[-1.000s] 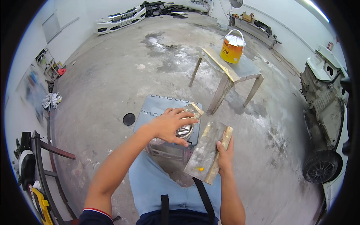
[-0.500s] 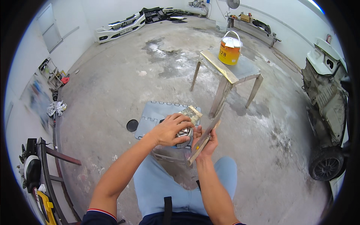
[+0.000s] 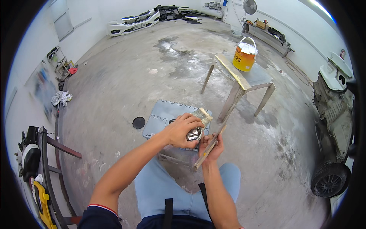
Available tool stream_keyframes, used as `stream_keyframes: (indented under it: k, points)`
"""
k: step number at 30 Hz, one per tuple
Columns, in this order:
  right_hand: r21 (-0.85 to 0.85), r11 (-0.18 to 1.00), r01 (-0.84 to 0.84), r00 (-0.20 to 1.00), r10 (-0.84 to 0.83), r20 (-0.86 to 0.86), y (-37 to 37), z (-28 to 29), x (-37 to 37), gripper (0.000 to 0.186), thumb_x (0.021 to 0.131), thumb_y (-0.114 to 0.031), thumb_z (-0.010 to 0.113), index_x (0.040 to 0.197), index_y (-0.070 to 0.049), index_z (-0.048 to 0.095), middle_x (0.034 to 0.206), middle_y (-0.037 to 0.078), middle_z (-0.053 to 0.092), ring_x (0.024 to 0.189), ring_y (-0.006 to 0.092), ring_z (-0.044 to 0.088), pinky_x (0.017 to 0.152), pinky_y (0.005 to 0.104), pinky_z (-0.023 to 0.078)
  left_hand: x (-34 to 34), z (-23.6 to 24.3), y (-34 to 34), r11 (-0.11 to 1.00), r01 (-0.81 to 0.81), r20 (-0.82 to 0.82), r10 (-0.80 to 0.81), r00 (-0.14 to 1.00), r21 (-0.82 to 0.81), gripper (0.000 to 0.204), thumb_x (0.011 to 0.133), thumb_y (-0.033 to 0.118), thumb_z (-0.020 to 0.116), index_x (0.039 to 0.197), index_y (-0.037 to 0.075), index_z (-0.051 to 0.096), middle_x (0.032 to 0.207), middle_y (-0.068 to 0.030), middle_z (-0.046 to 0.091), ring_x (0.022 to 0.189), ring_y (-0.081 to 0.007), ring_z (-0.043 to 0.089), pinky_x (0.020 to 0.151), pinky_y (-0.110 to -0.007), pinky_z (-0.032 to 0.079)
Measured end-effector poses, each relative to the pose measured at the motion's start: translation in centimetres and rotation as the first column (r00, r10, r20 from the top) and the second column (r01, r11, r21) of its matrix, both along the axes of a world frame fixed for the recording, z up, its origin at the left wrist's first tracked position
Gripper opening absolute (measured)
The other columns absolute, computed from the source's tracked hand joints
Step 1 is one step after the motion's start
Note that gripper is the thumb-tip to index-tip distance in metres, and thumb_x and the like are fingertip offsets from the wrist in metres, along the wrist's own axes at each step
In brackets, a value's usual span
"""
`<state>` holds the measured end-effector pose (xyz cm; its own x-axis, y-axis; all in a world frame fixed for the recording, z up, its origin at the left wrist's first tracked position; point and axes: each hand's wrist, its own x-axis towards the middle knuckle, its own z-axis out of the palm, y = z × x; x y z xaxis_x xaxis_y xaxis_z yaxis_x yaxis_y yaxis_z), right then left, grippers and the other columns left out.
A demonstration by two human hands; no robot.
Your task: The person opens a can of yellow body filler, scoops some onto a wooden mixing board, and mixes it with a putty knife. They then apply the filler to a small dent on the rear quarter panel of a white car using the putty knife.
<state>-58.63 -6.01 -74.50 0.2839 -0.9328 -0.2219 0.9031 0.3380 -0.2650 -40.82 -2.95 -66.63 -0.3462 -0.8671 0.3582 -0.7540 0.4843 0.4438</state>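
My left hand [image 3: 184,130] is closed over a shiny silver object [image 3: 195,133], perhaps a small tin; the fingers hide much of it. Right beyond those fingers is a mottled, putty-crusted flat piece [image 3: 202,115] with a pale edge; whether the hand also grips it I cannot tell. My right hand [image 3: 214,149] is wrapped round a long, narrow, wood-like strip [image 3: 206,154] with a yellow smear, held tilted. Below both hands stands a grey-blue lidded box [image 3: 156,118], partly covered by the left hand.
A round black lid [image 3: 138,122] lies on the floor left of the box. Ahead to the right, a worn stool [image 3: 263,78] carries a yellow-orange pail [image 3: 244,57]. Car parts, including a wheel [image 3: 331,180], stand far right. At left is a dark rack [image 3: 53,170].
The view has shifted, so the surroundings sit further right and the near objects slightly so. More of the silver object shows under my left hand. Both hands keep their holds.
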Motion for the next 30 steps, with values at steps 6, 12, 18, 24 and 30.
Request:
stream_keyframes:
  k: [6,12,18,24,30]
  points:
    - [-0.083,0.995,-0.051,0.998,0.053,0.028,-0.7,-1.2,-0.5,0.041,0.108,-0.039,0.047,0.092,-0.007,0.068,0.076,0.011,0.07,0.071,0.0263,0.069,0.091,0.0406,0.06,-0.4,0.0,0.5,0.998,-0.056,-0.041,0.055,0.998,-0.021,0.063,0.068,0.032,0.078,0.127,0.013,0.066,0.135,-0.0069,0.062,0.129,-0.0361,0.051,0.111,-0.051,0.042]
    - [-0.032,0.998,-0.061,0.997,0.062,0.052,-1.0,-1.7,-0.5,0.035,0.107,-0.035,0.051,0.095,-0.007,0.068,0.078,0.01,0.071,0.082,0.0289,0.075,0.09,0.0412,0.061,-0.3,0.0,0.6,0.997,-0.058,-0.012,0.057,0.998,-0.045,0.061,0.068,0.032,0.077,0.126,0.013,0.066,0.136,-0.0061,0.062,0.13,-0.0363,0.05,0.111,-0.052,0.042]
    - [-0.084,0.993,-0.086,0.995,0.09,0.051,-1.3,-1.8,-0.6,0.034,0.107,-0.034,0.049,0.1,-0.006,0.067,0.081,0.011,0.07,0.09,0.0301,0.075,0.094,0.0423,0.06,-0.3,-0.2,0.6,0.995,-0.094,-0.016,0.093,0.996,-0.023,0.061,0.068,0.033,0.077,0.125,0.013,0.065,0.136,-0.0063,0.061,0.131,-0.0365,0.05,0.111,-0.052,0.042]
    - [0.057,0.998,-0.033,0.999,0.032,0.026,-1.1,-1.0,0.3,0.036,0.108,-0.036,0.045,0.12,-0.006,0.062,0.121,0.015,0.066,0.109,0.033,0.072,0.099,0.0445,0.058,-0.3,-0.4,1.0,0.989,-0.125,-0.031,0.123,0.992,-0.078,0.061,0.069,0.033,0.077,0.126,0.014,0.065,0.136,-0.0072,0.062,0.131,-0.0375,0.05,0.111,-0.053,0.042]
    - [0.069,0.996,-0.05,0.998,0.053,-0.036,-1.2,0.2,-1.5,0.041,0.106,-0.038,0.048,0.129,-0.005,0.059,0.128,0.016,0.065,0.108,0.0343,0.07,0.099,0.0463,0.057,-0.4,-0.4,0.7,0.981,-0.193,0.006,0.194,0.981,-0.017,0.06,0.076,0.039,0.077,0.13,0.015,0.065,0.14,-0.0092,0.059,0.132,-0.0395,0.049,0.108,-0.056,0.044]
